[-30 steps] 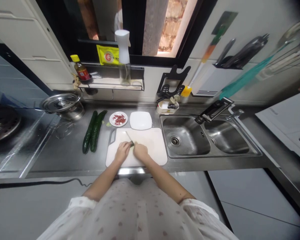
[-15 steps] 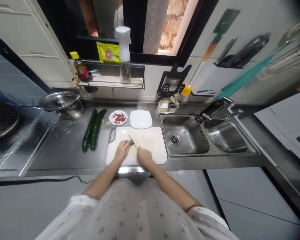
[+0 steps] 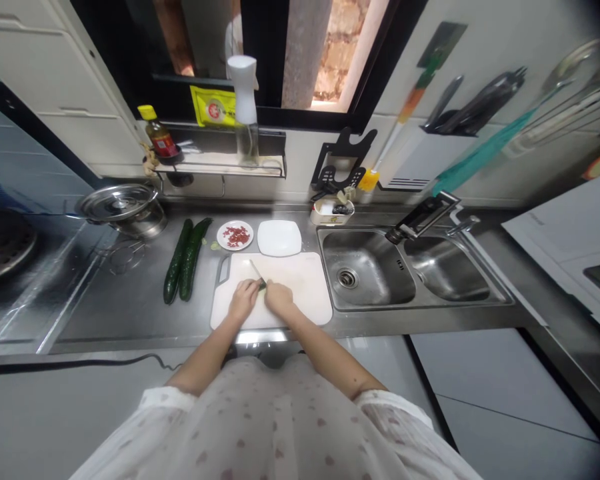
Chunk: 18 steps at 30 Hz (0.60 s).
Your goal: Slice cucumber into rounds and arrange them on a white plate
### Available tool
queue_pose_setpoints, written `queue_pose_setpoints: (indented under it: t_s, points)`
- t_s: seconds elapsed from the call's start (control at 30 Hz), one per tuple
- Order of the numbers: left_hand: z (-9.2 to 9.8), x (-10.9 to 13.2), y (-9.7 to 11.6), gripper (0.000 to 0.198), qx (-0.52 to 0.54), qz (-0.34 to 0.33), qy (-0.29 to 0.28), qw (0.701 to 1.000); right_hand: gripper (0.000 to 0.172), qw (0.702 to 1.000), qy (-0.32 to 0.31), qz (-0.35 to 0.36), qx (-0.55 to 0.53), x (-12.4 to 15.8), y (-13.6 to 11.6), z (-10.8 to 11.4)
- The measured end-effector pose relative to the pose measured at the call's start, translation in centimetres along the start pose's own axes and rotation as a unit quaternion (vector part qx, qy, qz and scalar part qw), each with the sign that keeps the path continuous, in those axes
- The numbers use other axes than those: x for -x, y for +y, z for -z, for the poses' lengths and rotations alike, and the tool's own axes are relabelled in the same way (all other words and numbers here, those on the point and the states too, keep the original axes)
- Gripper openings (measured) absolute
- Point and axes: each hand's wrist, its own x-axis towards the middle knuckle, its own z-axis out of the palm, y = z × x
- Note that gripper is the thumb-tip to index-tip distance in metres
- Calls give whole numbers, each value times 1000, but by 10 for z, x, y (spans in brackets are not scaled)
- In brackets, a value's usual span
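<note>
Fingers bent, my left hand (image 3: 243, 299) presses on a small dark-green vegetable piece (image 3: 263, 285) on the white cutting board (image 3: 307, 287). Its exact kind is too small to tell. Close beside it, my right hand (image 3: 279, 299) is wrapped around a knife (image 3: 255, 269), whose thin blade points away and to the left over the board. The handle is hidden in the fist. Beyond the board stand a round white plate (image 3: 223, 243) with chopped red bits (image 3: 237, 236) and a square white dish (image 3: 279, 237). Two long cucumbers (image 3: 186, 260) lie to the left.
A steel double sink (image 3: 370, 267) with a black faucet (image 3: 420, 217) adjoins the board's right. A lidded steel pot (image 3: 125, 203) stands at the back left. Above is a shelf (image 3: 210, 162) with a sauce bottle (image 3: 161, 137) and a spray bottle (image 3: 247, 107).
My right hand has moved left with the knife, nearer to my left hand. The blade has shifted left over the board. My left hand has stayed nearly in place.
</note>
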Motion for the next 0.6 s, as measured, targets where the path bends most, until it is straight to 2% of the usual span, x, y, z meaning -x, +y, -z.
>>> queue_pose_setpoints:
  t_s: [0.17, 0.6]
  points:
    - [1, 0, 0, 31, -2, 1, 1, 1000, 30, 1000, 0, -2, -6, 1, 1, -1]
    - [2, -1, 1, 31, 1, 5, -5, 1000, 31, 999, -23, -6, 23, 33, 19, -8]
